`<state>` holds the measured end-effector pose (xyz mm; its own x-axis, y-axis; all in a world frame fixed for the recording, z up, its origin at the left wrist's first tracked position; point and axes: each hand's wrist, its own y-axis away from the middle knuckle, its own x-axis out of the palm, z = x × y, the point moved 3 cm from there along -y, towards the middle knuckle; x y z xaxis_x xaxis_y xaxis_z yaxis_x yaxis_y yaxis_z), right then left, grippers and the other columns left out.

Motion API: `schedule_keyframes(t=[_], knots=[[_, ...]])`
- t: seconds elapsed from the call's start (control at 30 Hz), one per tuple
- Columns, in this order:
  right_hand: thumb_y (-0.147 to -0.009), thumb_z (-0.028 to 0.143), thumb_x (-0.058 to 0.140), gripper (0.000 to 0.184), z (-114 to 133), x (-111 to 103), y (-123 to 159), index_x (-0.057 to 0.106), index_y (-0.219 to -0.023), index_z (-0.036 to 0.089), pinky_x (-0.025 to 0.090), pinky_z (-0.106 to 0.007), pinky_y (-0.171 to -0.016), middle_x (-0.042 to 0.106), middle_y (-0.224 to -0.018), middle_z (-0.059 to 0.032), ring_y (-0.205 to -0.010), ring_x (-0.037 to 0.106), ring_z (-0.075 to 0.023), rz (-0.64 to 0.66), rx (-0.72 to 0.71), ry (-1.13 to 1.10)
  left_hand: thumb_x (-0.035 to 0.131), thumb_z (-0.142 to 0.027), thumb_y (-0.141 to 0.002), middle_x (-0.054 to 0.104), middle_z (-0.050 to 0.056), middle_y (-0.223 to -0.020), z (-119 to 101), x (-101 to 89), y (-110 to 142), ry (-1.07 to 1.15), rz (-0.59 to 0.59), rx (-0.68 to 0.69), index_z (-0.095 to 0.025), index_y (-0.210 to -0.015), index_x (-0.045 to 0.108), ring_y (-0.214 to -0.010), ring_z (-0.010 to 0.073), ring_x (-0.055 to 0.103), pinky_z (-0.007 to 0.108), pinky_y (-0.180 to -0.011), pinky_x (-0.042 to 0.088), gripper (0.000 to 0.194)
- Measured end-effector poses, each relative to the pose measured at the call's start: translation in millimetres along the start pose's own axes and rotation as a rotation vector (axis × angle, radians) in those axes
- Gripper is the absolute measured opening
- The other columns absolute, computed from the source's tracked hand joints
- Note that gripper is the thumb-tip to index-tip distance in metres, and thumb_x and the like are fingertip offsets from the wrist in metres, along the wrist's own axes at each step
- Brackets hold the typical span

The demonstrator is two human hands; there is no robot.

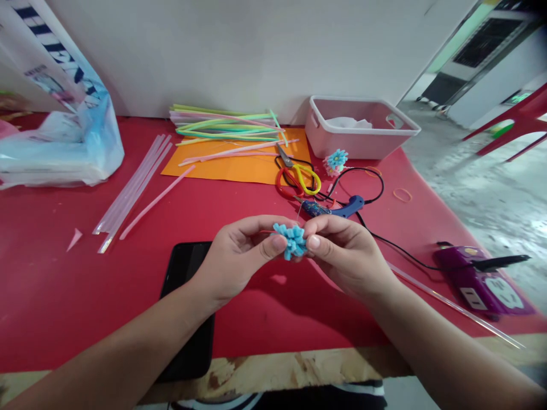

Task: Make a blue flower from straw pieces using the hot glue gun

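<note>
Between the fingertips of both hands is a small blue fuzzy flower (292, 241), with many short stubby petals. My left hand (252, 250) pinches it from the left side, thumb in front. From the other side, my right hand (337, 242) pinches its right edge with thumb and forefinger. Just beyond the hands lies a blue glue gun (352, 206) with a black cord, a thin strand rising near its nozzle. Scissors (305, 177) with red and yellow handles rest behind it. A black phone (188, 262) lies partly under my left forearm.
Colourful pipe cleaners (226, 122) lie on an orange sheet (256, 171). Clear plastic sticks (132, 188) are at left, near a plastic bag (85, 131). A pink bin (354, 139), a finished blue-and-pink flower (337, 162) and a purple power socket (487, 285) stand at right.
</note>
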<state>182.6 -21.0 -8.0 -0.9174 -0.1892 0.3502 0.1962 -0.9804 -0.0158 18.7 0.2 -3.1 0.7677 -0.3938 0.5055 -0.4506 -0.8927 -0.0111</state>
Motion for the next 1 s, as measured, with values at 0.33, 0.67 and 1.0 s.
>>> schedule_keyframes(t=[0.33, 0.67, 1.0], knots=[[-0.083, 0.032, 0.079, 0.015, 2, 3, -2, 0.071, -0.084, 0.021, 0.055, -0.025, -0.071, 0.071, -0.075, 0.0011, -0.069, 0.066, -0.0108, 0.021, 0.030, -0.010, 0.083, -0.024, -0.078, 0.079, 0.004, -0.084, -5, 0.9, -1, -0.111, -0.036, 0.050, -0.020, -0.091, 0.080, -0.074, 0.0152, 0.074, 0.027, -0.074, 0.062, 0.013], [-0.080, 0.037, 0.081, 0.022, 1, 1, -2, 0.067, -0.080, 0.020, 0.048, -0.023, -0.066, 0.064, -0.075, 0.0026, -0.068, 0.058, -0.0096, -0.044, 0.015, 0.033, 0.084, -0.017, -0.074, 0.075, 0.009, -0.114, -11, 3.0, 4, -0.361, -0.031, 0.211, -0.020, -0.102, 0.079, -0.102, 0.0201, 0.072, 0.025, -0.084, 0.061, 0.028], [-0.086, 0.036, 0.076, 0.018, 0, -1, 0, 0.070, -0.082, 0.020, 0.046, -0.022, -0.072, 0.064, -0.079, 0.0019, -0.074, 0.057, -0.0092, -0.036, 0.008, 0.036, 0.080, -0.012, -0.078, 0.076, 0.008, -0.114, -10, 1.6, 3, -0.405, 0.039, 0.272, -0.020, -0.106, 0.079, -0.107, 0.0173, 0.072, 0.022, -0.091, 0.059, 0.029]])
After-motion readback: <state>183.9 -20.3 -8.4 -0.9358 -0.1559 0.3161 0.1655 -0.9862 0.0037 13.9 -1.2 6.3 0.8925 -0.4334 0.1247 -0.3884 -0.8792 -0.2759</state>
